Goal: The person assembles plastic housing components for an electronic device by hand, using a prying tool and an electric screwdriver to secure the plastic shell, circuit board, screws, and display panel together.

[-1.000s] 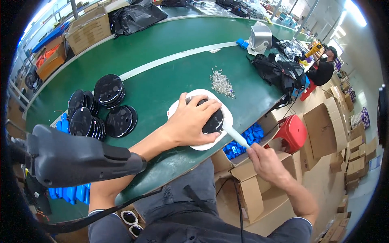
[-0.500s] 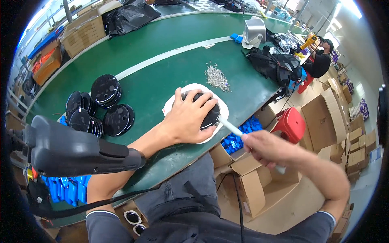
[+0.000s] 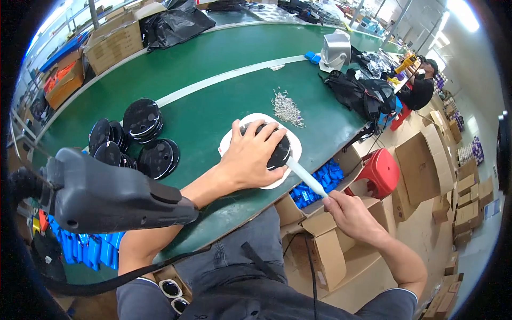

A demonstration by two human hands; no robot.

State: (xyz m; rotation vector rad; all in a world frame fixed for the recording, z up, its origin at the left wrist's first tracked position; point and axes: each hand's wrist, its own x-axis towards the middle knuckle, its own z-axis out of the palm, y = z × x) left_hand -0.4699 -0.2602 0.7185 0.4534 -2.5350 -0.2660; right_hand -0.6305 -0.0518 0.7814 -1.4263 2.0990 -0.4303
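Observation:
My left hand (image 3: 249, 154) rests with spread fingers on a round black disc (image 3: 280, 154), pressing it down onto a white rounded-square plate (image 3: 294, 140) on the green table. The thumb lies along the disc's near edge. In my right hand (image 3: 349, 210) is a pale stick-like tool (image 3: 306, 176), gripped near its lower end. The other end meets the right rim of the disc and plate. Whether a head is fixed to that end, I cannot tell.
Stacks of black discs (image 3: 143, 120) stand at the left. A pile of small metal screws or pins (image 3: 287, 108) lies beyond the plate. Right of it are a black bag (image 3: 362, 88) and a red stool (image 3: 380, 173). An open carton (image 3: 320, 250) sits below the table edge. A dark device (image 3: 117, 197) overhangs my left forearm.
My right hand has slid down to the tool's lower end and drawn nearer to my body, baring more of the shaft. The left hand stays on the disc. The view has shifted slightly.

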